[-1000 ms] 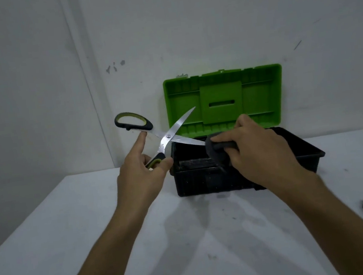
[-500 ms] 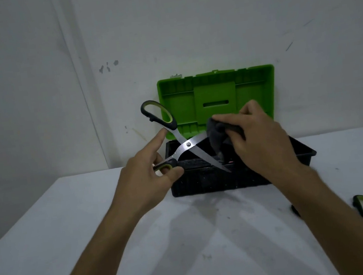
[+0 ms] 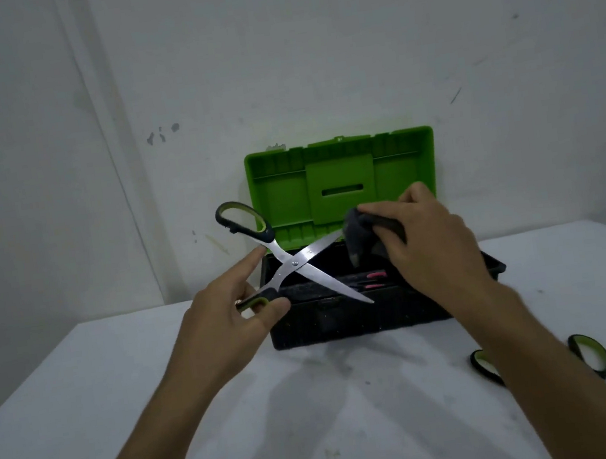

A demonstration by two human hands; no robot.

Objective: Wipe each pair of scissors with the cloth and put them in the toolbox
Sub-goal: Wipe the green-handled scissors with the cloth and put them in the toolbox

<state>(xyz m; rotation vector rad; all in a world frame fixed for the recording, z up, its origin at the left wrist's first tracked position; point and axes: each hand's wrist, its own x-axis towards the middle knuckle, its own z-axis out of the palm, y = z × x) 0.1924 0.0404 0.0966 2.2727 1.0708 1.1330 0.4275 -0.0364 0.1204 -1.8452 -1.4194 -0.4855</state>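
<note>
My left hand (image 3: 228,316) grips the lower black-and-green handle of a pair of scissors (image 3: 294,263), its forefinger stretched along the upper arm. The blades are spread wide in front of the toolbox (image 3: 344,324), a black box with its green lid (image 3: 342,185) standing open. My right hand (image 3: 426,240) pinches a dark grey cloth (image 3: 357,231) around the tip of the upper blade. The lower blade points down to the right over the box. Another pair of scissors (image 3: 590,359) lies on the table at the right, partly hidden by my right forearm.
The white table (image 3: 86,412) reaches the wall behind the toolbox. Red-handled items (image 3: 374,281) lie inside the box. A wall corner runs down at the left.
The scissors have turned so the upper handle rose, and the cloth has slid outward along the upper blade to its tip. My right hand moved up and to the right.
</note>
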